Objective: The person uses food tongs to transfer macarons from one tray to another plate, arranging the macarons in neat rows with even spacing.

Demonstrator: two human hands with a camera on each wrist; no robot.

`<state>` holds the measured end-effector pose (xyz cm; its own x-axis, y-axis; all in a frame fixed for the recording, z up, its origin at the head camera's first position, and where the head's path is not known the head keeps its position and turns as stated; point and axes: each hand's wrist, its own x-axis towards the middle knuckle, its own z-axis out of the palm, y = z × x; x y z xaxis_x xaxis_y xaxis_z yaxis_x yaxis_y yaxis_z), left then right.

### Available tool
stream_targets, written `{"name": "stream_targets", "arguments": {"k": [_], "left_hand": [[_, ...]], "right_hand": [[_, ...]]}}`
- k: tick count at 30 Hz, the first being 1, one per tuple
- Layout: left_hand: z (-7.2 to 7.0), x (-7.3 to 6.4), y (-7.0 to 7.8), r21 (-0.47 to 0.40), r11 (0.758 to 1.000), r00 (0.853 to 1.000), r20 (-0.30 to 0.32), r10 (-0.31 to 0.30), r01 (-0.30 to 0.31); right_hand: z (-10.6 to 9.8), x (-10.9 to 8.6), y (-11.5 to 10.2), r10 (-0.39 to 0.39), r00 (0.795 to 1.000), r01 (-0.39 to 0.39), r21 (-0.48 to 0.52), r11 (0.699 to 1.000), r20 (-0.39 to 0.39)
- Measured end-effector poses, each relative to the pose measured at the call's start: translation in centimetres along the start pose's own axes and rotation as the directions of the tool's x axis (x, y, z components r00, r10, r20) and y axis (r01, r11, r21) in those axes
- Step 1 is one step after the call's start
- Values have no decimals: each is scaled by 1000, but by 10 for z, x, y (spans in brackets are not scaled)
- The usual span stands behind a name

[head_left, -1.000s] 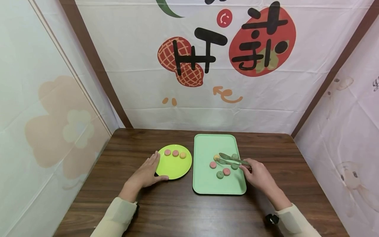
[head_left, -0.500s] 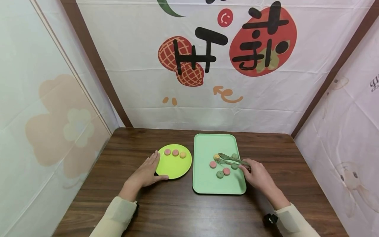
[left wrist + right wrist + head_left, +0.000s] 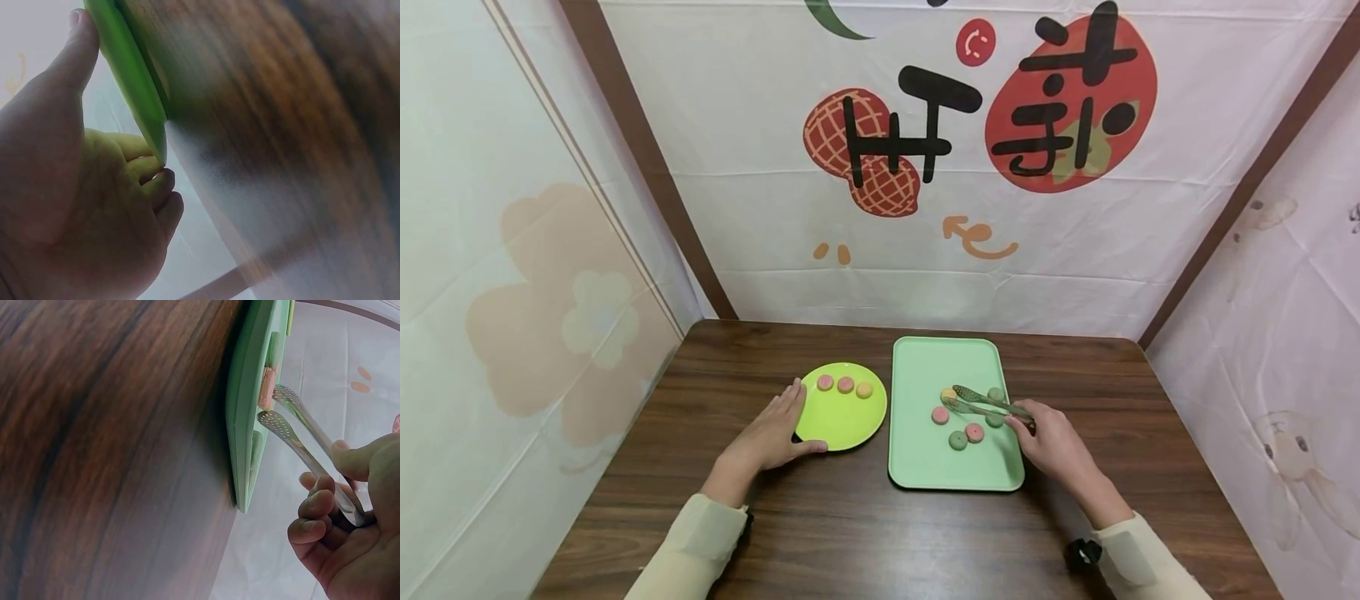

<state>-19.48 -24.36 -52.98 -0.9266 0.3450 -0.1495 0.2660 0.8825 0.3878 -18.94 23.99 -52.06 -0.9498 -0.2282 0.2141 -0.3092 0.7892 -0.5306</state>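
Observation:
My left hand (image 3: 767,435) rests against the left side of a lime-green plate (image 3: 842,425), fingers extended along the rim and thumb at its near edge. Two pink macarons (image 3: 846,385) and a yellow macaron (image 3: 865,389) lie in a row on this plate. My right hand (image 3: 1056,440) holds metal tongs (image 3: 306,447) with perforated tips. Their arms stand apart over a mint-green tray (image 3: 951,358), tips right at another yellow macaron (image 3: 947,394). Around it on the tray lie pink macarons (image 3: 940,415) and green macarons (image 3: 957,440), some partly covered by the tongs.
Plate and tray stand side by side on a dark wooden table (image 3: 865,533), a narrow gap between them. A printed white cloth wall (image 3: 760,208) rises behind the table, and further cloth walls stand left and right.
The head view has shifted slightly. Both hands, the tongs and the macarons stay practically in place.

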Motion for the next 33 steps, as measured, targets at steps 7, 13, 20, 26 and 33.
{"name": "stream_targets", "arguments": {"k": [7, 13, 20, 26, 33], "left_hand": [[0, 0, 1, -4, 1000, 1000, -3, 1, -1], [0, 0, 0, -10, 1000, 1000, -8, -2, 2], [1, 1, 0, -2, 1000, 1000, -4, 1, -1], [1, 0, -1, -4, 1000, 1000, 3, -7, 7], [1, 0, -1, 2, 1000, 1000, 2, -6, 6]], "right_hand": [[1, 1, 0, -27, 999, 27, 6, 1000, -30], [2, 2, -3, -49, 998, 50, 21, 999, -42], [4, 3, -8, -68, 996, 70, 38, 997, -54], [8, 6, -15, -79, 996, 82, 66, 994, -48], [13, 9, -24, -86, 995, 89, 80, 993, -41]]}}
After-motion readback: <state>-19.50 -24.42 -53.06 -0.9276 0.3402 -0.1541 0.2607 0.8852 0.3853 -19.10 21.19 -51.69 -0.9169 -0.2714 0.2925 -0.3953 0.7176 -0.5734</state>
